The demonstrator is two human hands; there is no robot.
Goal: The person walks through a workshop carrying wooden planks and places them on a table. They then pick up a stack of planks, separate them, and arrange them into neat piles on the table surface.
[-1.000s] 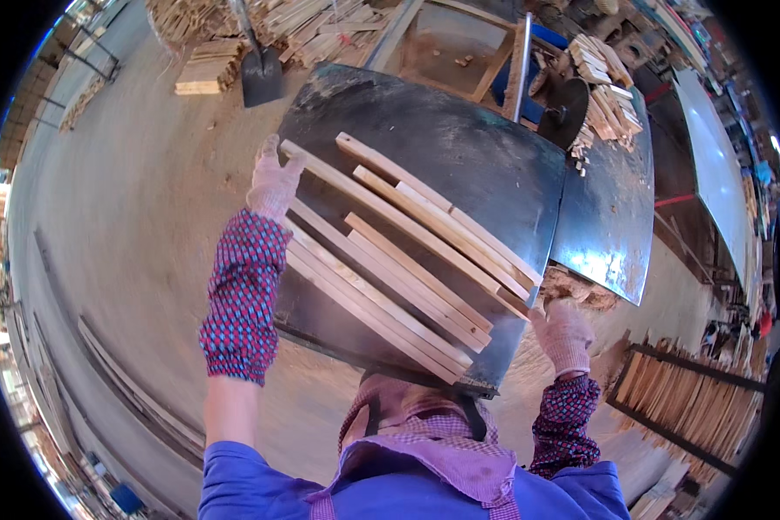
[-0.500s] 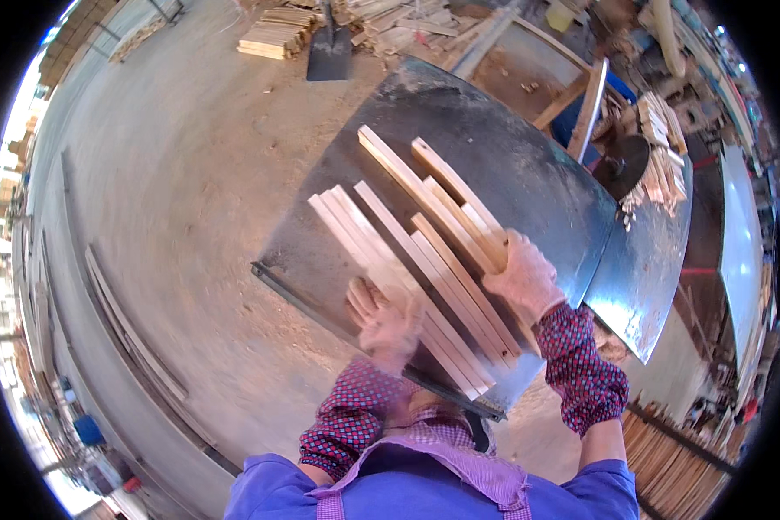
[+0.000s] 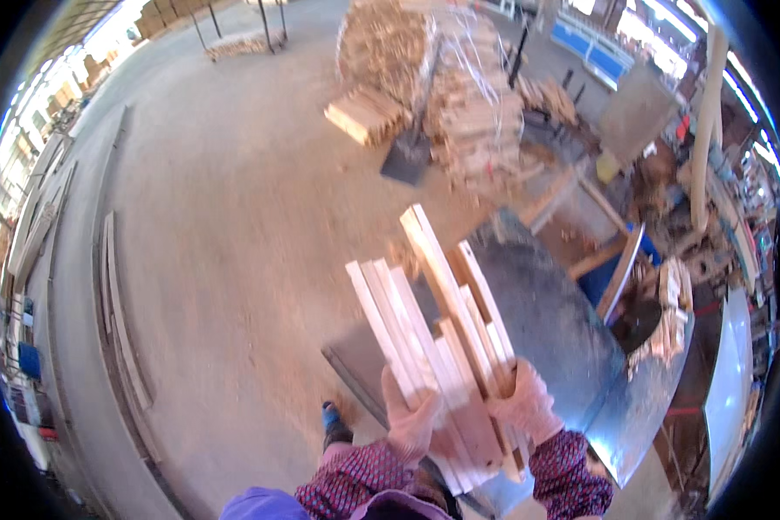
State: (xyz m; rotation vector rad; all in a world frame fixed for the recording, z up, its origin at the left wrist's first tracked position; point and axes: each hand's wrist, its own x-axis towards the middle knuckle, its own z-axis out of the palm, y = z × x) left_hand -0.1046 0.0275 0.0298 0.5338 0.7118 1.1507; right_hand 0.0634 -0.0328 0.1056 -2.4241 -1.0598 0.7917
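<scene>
Wooden slats (image 3: 433,329), gripped by both hands' grip

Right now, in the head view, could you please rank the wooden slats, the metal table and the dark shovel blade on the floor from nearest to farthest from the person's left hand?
1. Wooden slats: gripped in the left hand.
2. Metal table: just to the right, under the slats.
3. Shovel blade: far up the picture, on the floor beside the wood piles.
</scene>
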